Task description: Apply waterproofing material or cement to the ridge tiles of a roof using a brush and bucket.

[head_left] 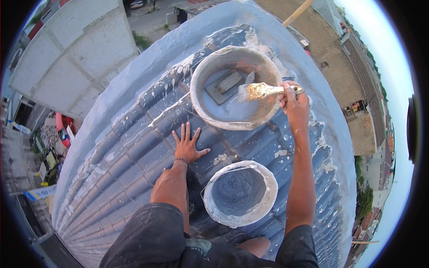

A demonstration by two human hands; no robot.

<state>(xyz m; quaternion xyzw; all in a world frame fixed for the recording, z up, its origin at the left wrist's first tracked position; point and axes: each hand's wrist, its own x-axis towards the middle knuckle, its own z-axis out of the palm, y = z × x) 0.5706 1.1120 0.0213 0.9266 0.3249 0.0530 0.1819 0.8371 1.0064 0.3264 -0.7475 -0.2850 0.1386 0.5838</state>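
My right hand [294, 103] is closed round the handle of a wide paintbrush [262, 91], whose pale bristles point left. The brush hangs over the right part of a large round bucket [200, 109] with a crusted rim. Inside that bucket, a plastering float [229, 83] with a wooden grip lies in a bluish-grey coating. My left hand [187, 145] is spread flat on the dark roof tiles [149, 154], below and left of the large bucket, with nothing in it. A smaller white-smeared bucket [268, 194] stands nearer me, its inside coated grey.
Splashes of pale coating dot the tiles. A grey-coated ridge [96, 120] borders the roof on both sides and at the top. Past it the ground lies far below, with a concrete wall [76, 53] at left and a brown roof [330, 85] at right. A wooden pole [298, 12] rises beyond the ridge.
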